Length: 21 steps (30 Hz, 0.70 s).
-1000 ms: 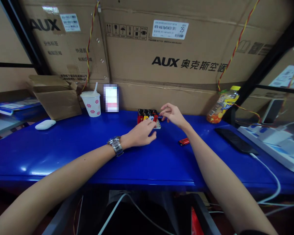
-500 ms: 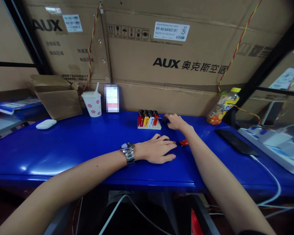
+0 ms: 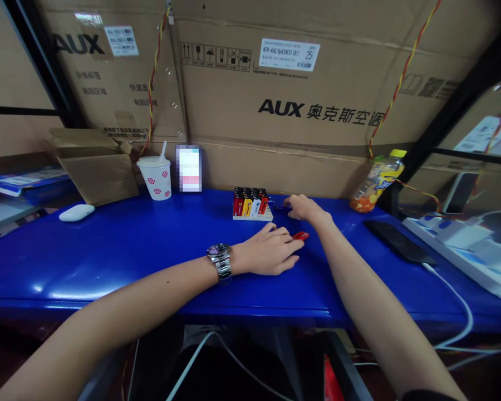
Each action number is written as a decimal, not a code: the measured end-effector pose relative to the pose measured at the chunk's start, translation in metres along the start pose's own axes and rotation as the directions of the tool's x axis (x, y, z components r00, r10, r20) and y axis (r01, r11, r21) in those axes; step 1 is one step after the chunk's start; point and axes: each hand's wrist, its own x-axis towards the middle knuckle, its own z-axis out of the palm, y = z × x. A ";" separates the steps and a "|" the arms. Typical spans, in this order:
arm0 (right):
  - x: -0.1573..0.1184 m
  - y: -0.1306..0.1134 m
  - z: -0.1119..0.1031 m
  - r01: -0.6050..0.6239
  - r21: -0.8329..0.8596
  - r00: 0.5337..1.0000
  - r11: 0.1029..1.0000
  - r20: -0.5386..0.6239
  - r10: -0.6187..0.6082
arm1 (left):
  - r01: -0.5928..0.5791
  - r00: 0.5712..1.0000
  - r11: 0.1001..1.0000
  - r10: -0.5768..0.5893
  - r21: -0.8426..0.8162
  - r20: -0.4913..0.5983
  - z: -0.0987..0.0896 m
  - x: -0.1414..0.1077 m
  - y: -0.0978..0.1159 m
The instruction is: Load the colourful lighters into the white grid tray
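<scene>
My left hand (image 3: pixel 271 250), with a metal watch on its wrist, hovers low over the blue table, fingers stretched and somewhat apart. Its fingertips touch a red lighter (image 3: pixel 301 236), and the thumb stays away from it. Farther back, my right hand (image 3: pixel 304 207) has its fingers bent and parted, just right of a small dark blue object (image 3: pixel 280 208) that is too small to name surely. A pale tray (image 3: pixel 253 218) beside it holds several lighters (image 3: pixel 247 207) upright in rows, red, yellow and white ones in front. Holes show at its right end.
At the back left stand a paper cup (image 3: pixel 154 178) with a straw, a lit phone (image 3: pixel 188 170) and an open carton (image 3: pixel 96 172). A white earphone case (image 3: pixel 77 213) lies nearby. On the right are a drink bottle (image 3: pixel 376 184), a black phone (image 3: pixel 396 241) and a power strip (image 3: pixel 463 256).
The red lighter has shifted left and turned against my left fingertips. My right hand has drawn slightly right of the dark blue object, and its fingers have parted.
</scene>
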 end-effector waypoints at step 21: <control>0.015 0.002 0.015 0.241 0.667 0.908 0.705 -0.412 0.079 | 0.439 0.760 0.762 -0.598 -0.476 -0.256 -0.005 -0.004 -0.035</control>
